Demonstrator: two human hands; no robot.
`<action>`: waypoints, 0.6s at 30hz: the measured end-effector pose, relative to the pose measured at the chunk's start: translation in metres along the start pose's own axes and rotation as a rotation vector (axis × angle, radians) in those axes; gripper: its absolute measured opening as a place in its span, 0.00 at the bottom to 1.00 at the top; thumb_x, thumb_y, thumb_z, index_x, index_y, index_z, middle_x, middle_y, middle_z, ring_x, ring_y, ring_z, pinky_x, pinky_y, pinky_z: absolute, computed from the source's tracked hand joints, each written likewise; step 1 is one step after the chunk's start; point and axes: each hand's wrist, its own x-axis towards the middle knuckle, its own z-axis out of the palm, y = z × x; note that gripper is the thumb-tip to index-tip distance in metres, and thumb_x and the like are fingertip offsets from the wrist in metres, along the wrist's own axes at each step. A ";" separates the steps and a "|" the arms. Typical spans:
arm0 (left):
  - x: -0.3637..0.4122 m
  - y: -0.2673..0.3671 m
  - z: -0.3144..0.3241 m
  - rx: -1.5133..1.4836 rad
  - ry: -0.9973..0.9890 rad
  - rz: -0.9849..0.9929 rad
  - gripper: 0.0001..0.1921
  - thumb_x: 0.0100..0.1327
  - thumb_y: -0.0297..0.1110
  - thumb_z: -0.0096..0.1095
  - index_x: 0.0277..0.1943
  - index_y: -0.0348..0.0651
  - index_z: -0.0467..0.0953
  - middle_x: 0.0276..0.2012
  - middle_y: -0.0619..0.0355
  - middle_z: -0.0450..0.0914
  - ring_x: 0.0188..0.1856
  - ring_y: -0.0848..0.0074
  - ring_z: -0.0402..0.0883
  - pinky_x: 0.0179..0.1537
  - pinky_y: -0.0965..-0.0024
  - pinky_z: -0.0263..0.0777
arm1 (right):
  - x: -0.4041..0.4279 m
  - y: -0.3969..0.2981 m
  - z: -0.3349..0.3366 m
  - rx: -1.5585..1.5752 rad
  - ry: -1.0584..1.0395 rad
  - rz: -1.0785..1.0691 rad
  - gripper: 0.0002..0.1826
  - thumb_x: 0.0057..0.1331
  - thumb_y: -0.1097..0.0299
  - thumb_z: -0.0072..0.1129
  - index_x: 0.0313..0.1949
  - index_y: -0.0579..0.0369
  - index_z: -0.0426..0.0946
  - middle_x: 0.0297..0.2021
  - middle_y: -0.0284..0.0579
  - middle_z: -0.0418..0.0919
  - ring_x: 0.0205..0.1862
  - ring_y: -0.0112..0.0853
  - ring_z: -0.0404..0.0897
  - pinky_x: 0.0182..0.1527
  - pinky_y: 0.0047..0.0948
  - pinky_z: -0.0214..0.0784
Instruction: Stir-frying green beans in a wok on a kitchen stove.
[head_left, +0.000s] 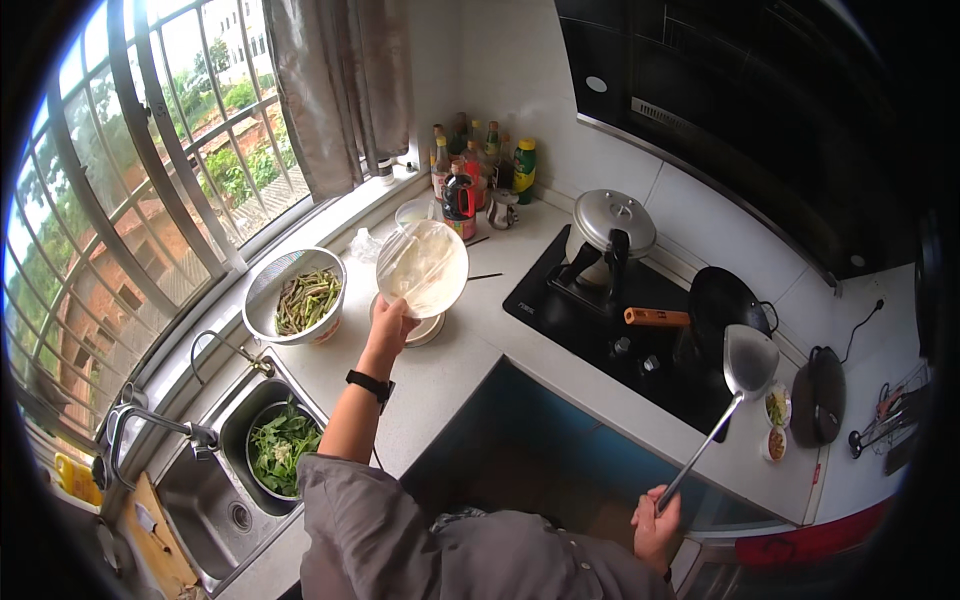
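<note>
My left hand (391, 328) grips the lower edge of a round white dish (424, 266), tilted up above the counter. What looks like clear plastic film lies over the dish. Partly hidden below it, another round dish (429, 332) rests on the counter. In my right hand (655, 521) is the handle of a metal wok spatula (750, 360), its blade raised near the front right of the cooktop. Beyond the blade, a black wok (724, 300) with a wooden handle (657, 317) sits on the right side of the cooktop.
A pressure cooker (615, 221) stands on the black cooktop (559, 300). Cut green stalks fill part of a colander (259, 300). Leafy greens (281, 446) lie in a sink-side basin. Sauce bottles (459, 199) crowd the corner. Small bowls (777, 409) sit right of the wok.
</note>
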 end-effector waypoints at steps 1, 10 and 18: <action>-0.035 0.004 0.026 -0.035 0.006 -0.038 0.23 0.61 0.19 0.43 0.61 0.36 0.63 0.46 0.50 0.78 0.42 0.68 0.83 0.39 0.65 0.81 | 0.007 0.002 0.000 0.058 -0.050 -0.036 0.05 0.67 0.76 0.52 0.41 0.58 0.66 0.23 0.34 0.68 0.20 0.19 0.69 0.23 0.18 0.64; -0.291 -0.060 0.104 -0.067 -0.200 -0.508 0.29 0.60 0.19 0.43 0.67 0.39 0.59 0.57 0.49 0.74 0.54 0.62 0.79 0.52 0.56 0.79 | 0.062 0.016 0.039 0.213 -0.499 -0.005 0.07 0.71 0.71 0.54 0.40 0.57 0.66 0.33 0.42 0.80 0.36 0.24 0.81 0.41 0.23 0.75; -0.361 -0.056 0.112 0.197 -0.373 -0.595 0.32 0.59 0.19 0.46 0.69 0.43 0.58 0.54 0.60 0.74 0.51 0.77 0.77 0.48 0.73 0.75 | 0.052 0.013 0.034 0.496 -0.726 0.137 0.08 0.72 0.68 0.53 0.39 0.56 0.65 0.42 0.50 0.82 0.48 0.29 0.80 0.48 0.24 0.75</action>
